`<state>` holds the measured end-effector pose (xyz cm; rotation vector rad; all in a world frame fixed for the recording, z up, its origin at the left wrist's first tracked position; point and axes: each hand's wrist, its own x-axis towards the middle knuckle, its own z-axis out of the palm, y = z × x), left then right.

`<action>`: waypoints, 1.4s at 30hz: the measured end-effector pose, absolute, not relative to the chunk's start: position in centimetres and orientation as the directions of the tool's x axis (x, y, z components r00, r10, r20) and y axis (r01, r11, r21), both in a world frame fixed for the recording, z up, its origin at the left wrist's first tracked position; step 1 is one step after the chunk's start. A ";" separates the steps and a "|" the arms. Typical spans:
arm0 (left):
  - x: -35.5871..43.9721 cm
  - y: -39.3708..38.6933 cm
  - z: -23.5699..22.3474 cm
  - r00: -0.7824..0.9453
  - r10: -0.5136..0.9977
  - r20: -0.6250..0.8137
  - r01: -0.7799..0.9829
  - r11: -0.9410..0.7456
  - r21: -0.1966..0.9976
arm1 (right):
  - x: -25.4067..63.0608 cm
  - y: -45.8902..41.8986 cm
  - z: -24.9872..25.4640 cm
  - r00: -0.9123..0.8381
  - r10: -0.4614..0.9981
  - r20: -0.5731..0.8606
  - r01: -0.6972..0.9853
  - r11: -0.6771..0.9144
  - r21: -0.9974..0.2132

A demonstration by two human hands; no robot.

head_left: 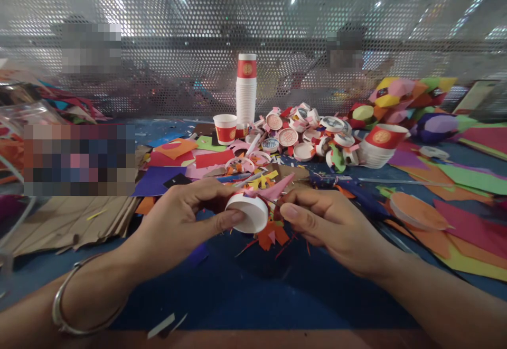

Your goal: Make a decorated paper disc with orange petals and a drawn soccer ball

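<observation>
My left hand (198,214) is closed on a cut-off paper cup base (251,214), a shallow white disc with a low rim. Its thumb presses on the flat face, and the fingers are behind the rim. A pointed piece of pink paper (278,186) juts from the base's upper right edge. My right hand (317,217) is pinched just beside that paper. A thin dark bit shows at its fingertips, but what they grip is too small to make out. Below the hands lie orange paper scraps (273,234).
Behind the hands is a heap of cut cup bases (287,138). A tall cup stack (246,95), a single cup (225,130) and a tilted stack (380,145) stand around it. Cardboard sheets (71,222) lie left, coloured paper (471,233) right. A perforated metal screen (198,32) rises behind.
</observation>
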<state>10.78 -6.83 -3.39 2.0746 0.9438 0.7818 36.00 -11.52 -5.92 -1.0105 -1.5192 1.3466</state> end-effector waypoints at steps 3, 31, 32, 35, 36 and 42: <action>10.8 -6.8 -3.4 0.553 0.808 0.205 0.352 -0.449 0.821 | 36.0 -11.5 -5.9 -0.316 0.946 0.073 0.040 0.090 -0.995; 11.3 -6.9 -3.4 0.556 0.813 0.174 0.325 -0.406 0.854 | 36.0 -11.6 -5.9 -0.377 0.922 0.093 -0.022 0.092 -0.996; 11.3 -6.9 -3.4 0.562 0.809 0.172 0.322 -0.405 0.855 | 35.9 -11.6 -5.9 -0.380 0.920 0.096 -0.016 0.097 -0.995; 11.3 -7.0 -3.4 0.568 0.803 0.179 0.311 -0.411 0.857 | 35.9 -11.6 -5.9 -0.387 0.916 0.103 0.006 0.114 -0.993; 11.2 -7.0 -3.5 0.569 0.802 0.182 0.308 -0.413 0.857 | 35.9 -11.6 -5.9 -0.390 0.915 0.105 0.013 0.120 -0.993; 11.0 -7.0 -3.6 0.554 0.810 0.193 0.293 -0.407 0.865 | 36.0 -11.6 -5.9 -0.390 0.914 0.107 0.032 0.129 -0.991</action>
